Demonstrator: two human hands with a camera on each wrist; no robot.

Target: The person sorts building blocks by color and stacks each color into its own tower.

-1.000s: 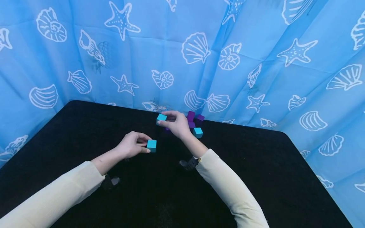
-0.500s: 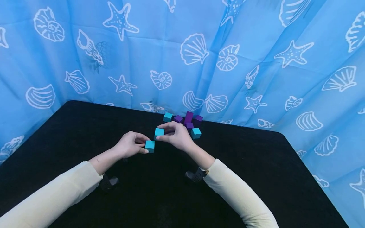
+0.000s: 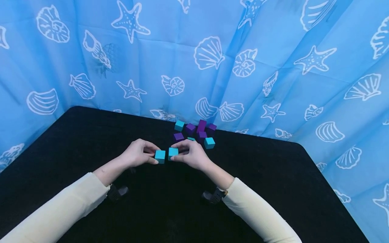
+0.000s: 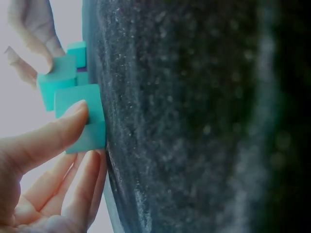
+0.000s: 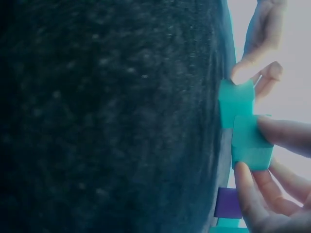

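In the head view my left hand (image 3: 135,154) pinches a turquoise cube (image 3: 159,156) between thumb and fingers, low at the table. Facing it, my right hand (image 3: 194,154) grips a second turquoise cube (image 3: 173,153) the same way. A narrow gap separates the two cubes in the head view. The left wrist view shows the left hand's cube (image 4: 80,116) against the black surface, with the right hand's cube (image 4: 57,80) looking slightly higher. Thumb and fingertips of the right hand clasp its cube (image 5: 252,141) in the right wrist view.
Behind the hands lie several purple blocks (image 3: 190,128), a turquoise cube (image 3: 179,125) to their left and another turquoise cube (image 3: 209,143) at the right. My right hand partly hides one more turquoise block (image 3: 191,138). A blue shell-print curtain (image 3: 173,60) hangs behind the black table (image 3: 258,175).
From the back of the table my right hand has come nearer, bringing its turquoise cube beside the left hand's cube. Blocks behind it are uncovered. The left hand stays almost in place.
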